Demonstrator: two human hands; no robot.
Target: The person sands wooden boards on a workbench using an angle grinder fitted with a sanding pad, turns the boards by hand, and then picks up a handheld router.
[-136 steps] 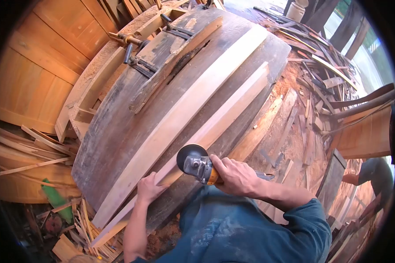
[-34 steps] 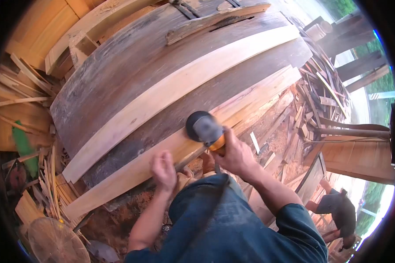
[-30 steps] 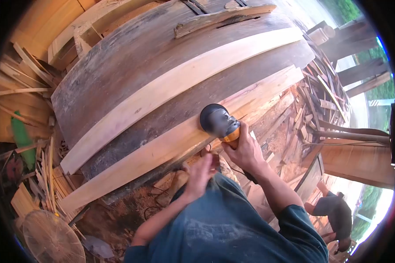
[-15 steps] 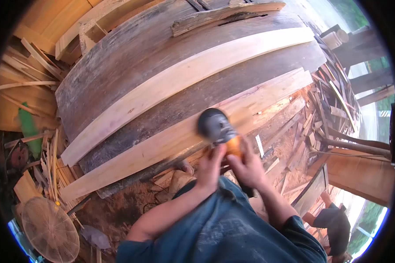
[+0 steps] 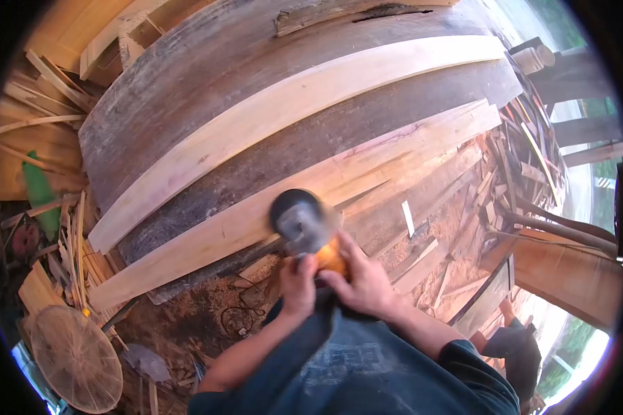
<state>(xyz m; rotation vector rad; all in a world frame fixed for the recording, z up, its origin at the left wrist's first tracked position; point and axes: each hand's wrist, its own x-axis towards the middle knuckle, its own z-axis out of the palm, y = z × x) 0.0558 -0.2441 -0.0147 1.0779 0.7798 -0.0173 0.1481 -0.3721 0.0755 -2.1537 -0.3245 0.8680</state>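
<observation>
An angle grinder (image 5: 332, 259) with an orange body and a round black disc is between my hands, its head blurred by motion. The disc lies over the near pale plank (image 5: 235, 217), at about the middle of its near edge; whether it presses on the wood is hard to tell. My left hand (image 5: 299, 289) is closed at the left side of the grinder, close behind its head. On the right, my right hand (image 5: 364, 282) wraps round the orange body. Beyond the near plank, a second pale plank (image 5: 256, 111) lies on the dark, worn tabletop (image 5: 166, 124).
A rough-edged board (image 5: 339, 16) lies at the table's far side. Wood offcuts (image 5: 76, 242) and a round fan guard (image 5: 77, 360) are at the left. Sawdust and scraps cover the floor. Another person (image 5: 516, 353) is at the lower right, beside a large board (image 5: 567, 277).
Both my hands and the grinder have moved left and slightly toward my body along the near plank. The view has shifted a little.
</observation>
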